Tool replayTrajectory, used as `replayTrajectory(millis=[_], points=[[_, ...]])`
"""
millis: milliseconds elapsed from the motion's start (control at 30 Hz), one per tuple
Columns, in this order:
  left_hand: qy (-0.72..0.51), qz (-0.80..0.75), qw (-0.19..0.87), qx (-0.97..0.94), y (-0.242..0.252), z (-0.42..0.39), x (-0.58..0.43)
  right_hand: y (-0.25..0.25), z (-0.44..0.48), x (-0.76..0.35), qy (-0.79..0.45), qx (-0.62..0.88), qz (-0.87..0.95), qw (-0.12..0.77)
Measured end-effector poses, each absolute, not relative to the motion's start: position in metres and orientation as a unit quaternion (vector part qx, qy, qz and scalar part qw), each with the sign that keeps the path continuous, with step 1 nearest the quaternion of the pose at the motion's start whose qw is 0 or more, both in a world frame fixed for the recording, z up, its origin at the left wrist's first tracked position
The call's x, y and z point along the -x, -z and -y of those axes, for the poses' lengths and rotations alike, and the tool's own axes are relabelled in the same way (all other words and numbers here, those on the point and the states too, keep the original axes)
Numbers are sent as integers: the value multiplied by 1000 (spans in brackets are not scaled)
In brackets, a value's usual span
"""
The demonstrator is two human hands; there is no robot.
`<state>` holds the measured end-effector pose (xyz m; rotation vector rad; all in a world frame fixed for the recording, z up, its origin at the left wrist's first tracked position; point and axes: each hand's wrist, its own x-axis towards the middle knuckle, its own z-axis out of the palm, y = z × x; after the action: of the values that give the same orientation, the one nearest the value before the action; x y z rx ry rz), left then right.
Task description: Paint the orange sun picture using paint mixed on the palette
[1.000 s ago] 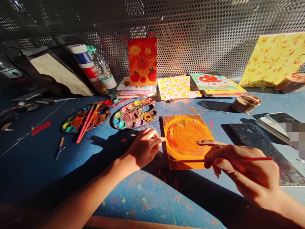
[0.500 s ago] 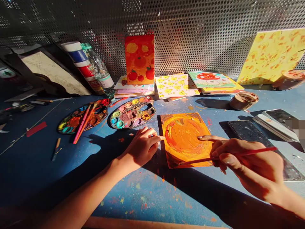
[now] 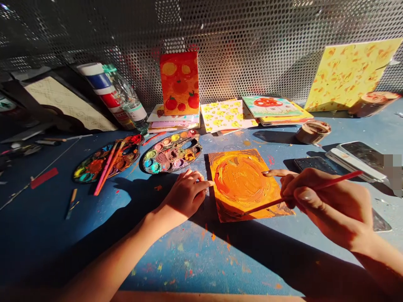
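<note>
A square canvas [image 3: 244,180] lies flat on the blue table, painted orange with a large round pumpkin-like shape and a dark stem mark. My right hand [image 3: 330,205] is closed around a thin paintbrush [image 3: 333,181] with a reddish handle. Its bristles meet the canvas near the lower left edge, over a dark brownish patch. The right little finger reaches onto the painted round shape. At the canvas's left edge, my left hand [image 3: 185,195] rests on the table, one finger stretched out to touch that edge and the others loosely bent, holding nothing.
Two paint palettes [image 3: 145,161] sit at left, one with two brushes [image 3: 108,167] across it. Behind are a plastic bottle [image 3: 134,105], an apple painting [image 3: 179,84] and stacked canvases [image 3: 272,107]. Paint-stained cups [image 3: 313,133] and phones [image 3: 362,153] stand or lie at right.
The brush tip has shifted slightly right along the lower edge of the canvas, with my right hand tilted a little. My left hand stays at the left edge. The view has moved slightly.
</note>
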<state>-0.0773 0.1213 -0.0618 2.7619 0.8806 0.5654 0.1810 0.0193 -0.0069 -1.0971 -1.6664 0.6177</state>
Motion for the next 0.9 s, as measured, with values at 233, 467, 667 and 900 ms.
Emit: replayTrajectory(millis=[233,467,667,900], points=[[-194,-303,103,-927,58,-120,78,5,-19,-173,-204,390,746,500],[-188,-314,116,-924,52,-116,78,4,-18,-175,-135,336,802,475],[-187,-317,123,-922,50,-116,78,0,-20,-175,-118,317,818,465],[-171,-317,101,-927,54,-117,78,-1,-23,-178,-111,342,761,539]])
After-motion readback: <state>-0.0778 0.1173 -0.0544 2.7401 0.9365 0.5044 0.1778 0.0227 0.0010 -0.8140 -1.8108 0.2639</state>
